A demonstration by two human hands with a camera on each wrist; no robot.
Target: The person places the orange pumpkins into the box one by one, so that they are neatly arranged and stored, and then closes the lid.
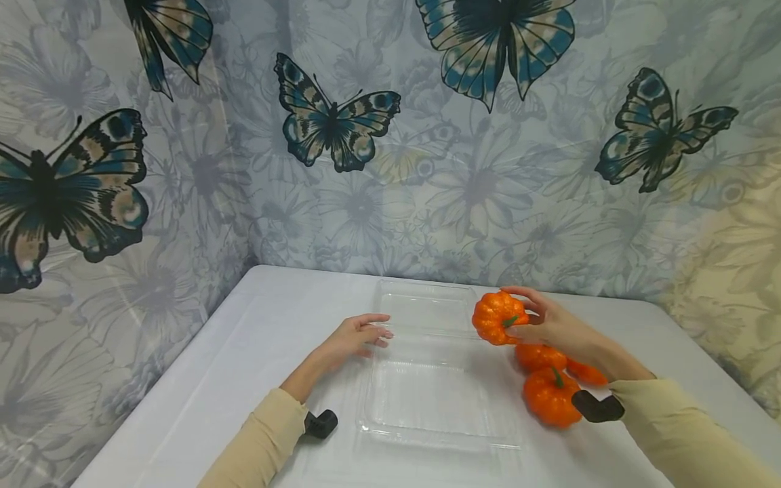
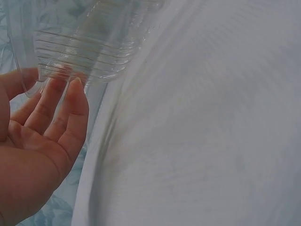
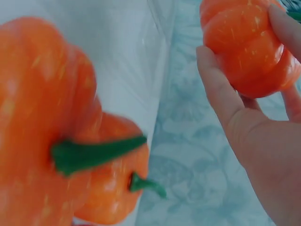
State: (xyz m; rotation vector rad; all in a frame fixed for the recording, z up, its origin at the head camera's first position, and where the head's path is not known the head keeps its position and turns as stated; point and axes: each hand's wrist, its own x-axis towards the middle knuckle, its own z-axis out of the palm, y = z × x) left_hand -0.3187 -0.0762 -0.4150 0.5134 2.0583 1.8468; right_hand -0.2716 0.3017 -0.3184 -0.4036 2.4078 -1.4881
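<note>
My right hand (image 1: pixel 552 325) grips a small orange toy pumpkin (image 1: pixel 495 317) with a green stem, raised over the right side of a clear plastic clamshell container (image 1: pixel 427 400). In the right wrist view, thumb and fingers wrap the sides of this held pumpkin (image 3: pixel 244 52). The container lies open on the table, its lid half (image 1: pixel 427 305) toward the back. My left hand (image 1: pixel 350 339) is at the container's left edge, fingers extended and slightly spread. In the left wrist view, its fingertips (image 2: pixel 75 89) are right at the ribbed clear plastic (image 2: pixel 84 54).
Several more orange pumpkins sit right of the container, among them a front one (image 1: pixel 552 400), one behind it (image 1: pixel 539 357) and one partly hidden by my right forearm (image 1: pixel 587 373). A white-covered table (image 1: pixel 293 298) meets a butterfly-print backdrop (image 1: pixel 366 224) behind.
</note>
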